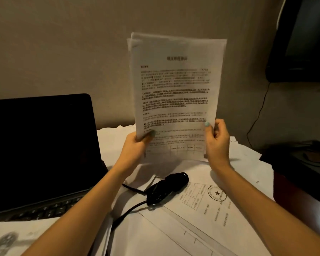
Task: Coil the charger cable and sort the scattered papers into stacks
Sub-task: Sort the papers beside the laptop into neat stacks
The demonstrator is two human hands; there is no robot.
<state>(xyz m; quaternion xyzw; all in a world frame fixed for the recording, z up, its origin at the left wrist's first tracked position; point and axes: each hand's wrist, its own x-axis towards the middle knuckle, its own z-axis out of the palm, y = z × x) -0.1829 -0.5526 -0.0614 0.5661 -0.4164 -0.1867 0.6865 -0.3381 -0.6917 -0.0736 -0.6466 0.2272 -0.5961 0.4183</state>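
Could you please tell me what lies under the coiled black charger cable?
The coiled cable lies on loose white papers, at the edge of a form with a round star stamp. What those sheets cover, desk included, cannot be seen.

Dim warm light, soft blur, edge distortion

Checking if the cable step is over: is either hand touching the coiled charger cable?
Apart. The head view shows the left hand and right hand gripping the raised sheets, with desk papers visible between them and the coiled cable below.
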